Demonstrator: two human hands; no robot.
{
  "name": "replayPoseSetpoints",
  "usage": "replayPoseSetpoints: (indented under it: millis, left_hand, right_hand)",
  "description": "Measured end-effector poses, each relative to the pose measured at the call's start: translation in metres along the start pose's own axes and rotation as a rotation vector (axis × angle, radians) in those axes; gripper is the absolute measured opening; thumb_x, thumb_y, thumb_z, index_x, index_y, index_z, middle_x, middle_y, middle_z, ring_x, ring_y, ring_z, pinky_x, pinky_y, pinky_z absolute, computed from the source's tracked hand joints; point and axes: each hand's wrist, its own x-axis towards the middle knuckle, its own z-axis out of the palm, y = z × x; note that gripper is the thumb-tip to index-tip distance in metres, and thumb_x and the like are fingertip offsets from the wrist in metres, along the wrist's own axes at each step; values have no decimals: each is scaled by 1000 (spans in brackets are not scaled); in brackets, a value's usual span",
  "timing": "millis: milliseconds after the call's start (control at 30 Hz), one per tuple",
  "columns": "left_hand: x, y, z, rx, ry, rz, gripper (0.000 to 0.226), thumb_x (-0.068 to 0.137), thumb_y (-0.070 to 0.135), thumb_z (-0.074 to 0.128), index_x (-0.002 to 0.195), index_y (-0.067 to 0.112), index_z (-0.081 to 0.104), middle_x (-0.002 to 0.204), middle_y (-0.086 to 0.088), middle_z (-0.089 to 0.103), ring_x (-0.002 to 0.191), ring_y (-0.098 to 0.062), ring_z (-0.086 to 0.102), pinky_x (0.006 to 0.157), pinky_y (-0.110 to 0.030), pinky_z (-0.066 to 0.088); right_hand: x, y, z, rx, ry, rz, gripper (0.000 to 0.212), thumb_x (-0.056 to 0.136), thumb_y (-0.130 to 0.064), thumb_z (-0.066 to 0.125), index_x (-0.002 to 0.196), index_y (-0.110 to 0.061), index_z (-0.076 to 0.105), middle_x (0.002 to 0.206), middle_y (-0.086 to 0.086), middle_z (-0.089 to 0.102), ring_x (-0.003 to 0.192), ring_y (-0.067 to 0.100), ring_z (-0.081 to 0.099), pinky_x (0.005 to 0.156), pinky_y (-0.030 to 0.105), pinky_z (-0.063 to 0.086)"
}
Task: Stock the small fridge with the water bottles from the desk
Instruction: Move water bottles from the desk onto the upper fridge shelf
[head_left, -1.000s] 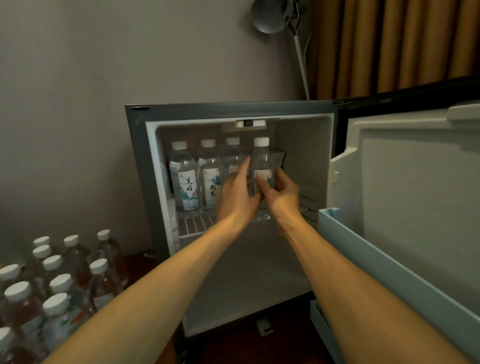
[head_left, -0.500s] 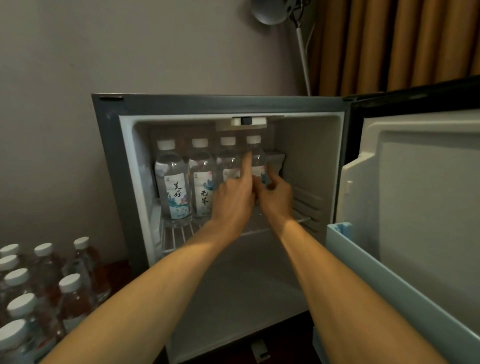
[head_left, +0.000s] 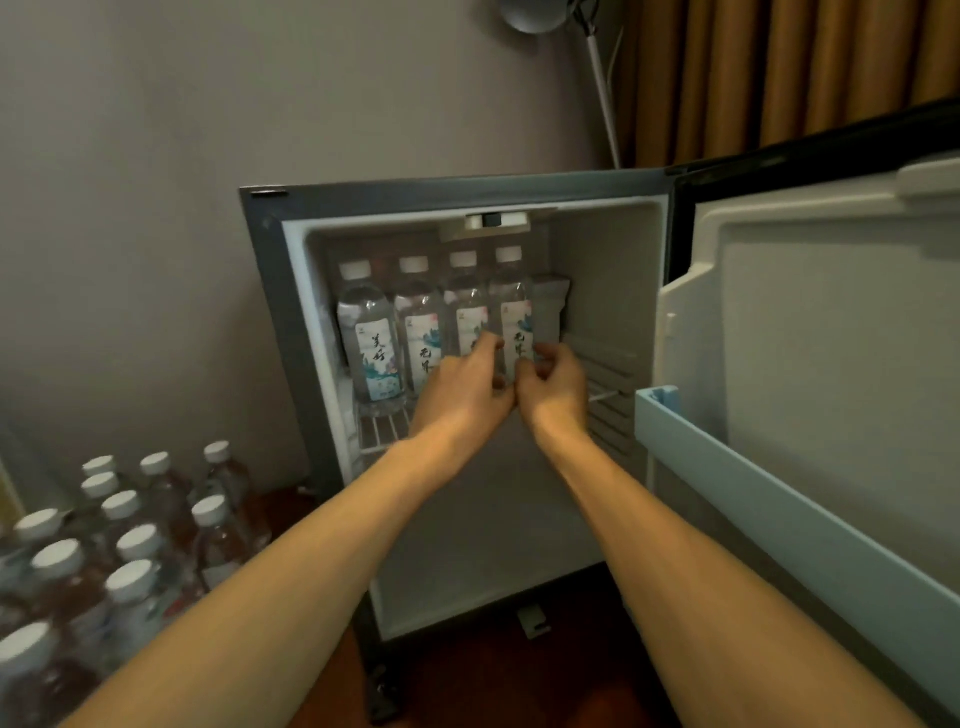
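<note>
The right hand's fingers curl round the right side of the fourth water bottle, with the thumb on its label. The left hand's fingers lie bent against its left side; whether they clasp it I cannot tell. The right hand and the left hand sit just beside each other below the label. The bottle stands upright at the right end of the wire shelf inside the small fridge, closing a row with three other bottles. The fridge door stands open on the right. More capped bottles cluster on the worktop, left of the fridge.
</note>
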Motion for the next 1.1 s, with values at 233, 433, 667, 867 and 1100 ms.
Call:
replayPoseSetpoints:
  millis: [233, 433, 667, 867, 1100]
  left_hand:
    - [-103, -12, -45, 36, 4, -68, 34, 93, 32, 71, 123, 19, 64, 98, -1, 79, 95, -23, 75, 85, -45, 61]
    - [-185, -54, -95, 212, 30, -197, 25, 93, 41, 69, 111, 25, 67, 93, 9, 76, 92, -21, 74, 80, -44, 60]
    - [-263, -100, -149, 393, 65, -346, 26, 95, 44, 63, 114, 28, 68, 103, 11, 76, 100, -16, 71, 81, -44, 59]
    - [-308, -131, -172, 385, 112, -503, 30, 96, 40, 66, 122, 24, 66, 119, 5, 71, 112, -18, 67, 88, -42, 58]
    - [-338, -163, -164, 182, 148, -769, 61, 96, 40, 70, 146, 15, 45, 141, -7, 58, 129, -26, 58, 100, -42, 53]
  right_hand:
    - [-96, -12, -8, -73, -81, -176, 23, 89, -8, 64, 109, -16, 53, 83, -14, 55, 88, 17, 60, 81, 34, 49]
    - [-163, -15, 16, -220, -354, -325, 13, 90, -17, 66, 102, -15, 61, 84, -8, 61, 81, 12, 59, 69, 22, 43]
    - [-228, 2, 85, -301, -757, -286, 21, 91, -31, 73, 110, -26, 65, 96, -9, 67, 92, 8, 63, 72, 25, 49]
    - [-272, 16, 134, -308, -930, -291, 35, 88, -32, 79, 116, -28, 59, 108, -9, 64, 98, 9, 64, 87, 35, 59]
    - [-304, 29, 170, -360, -1017, -264, 58, 86, -29, 81, 137, -17, 56, 114, -8, 60, 107, 13, 61, 87, 31, 53]
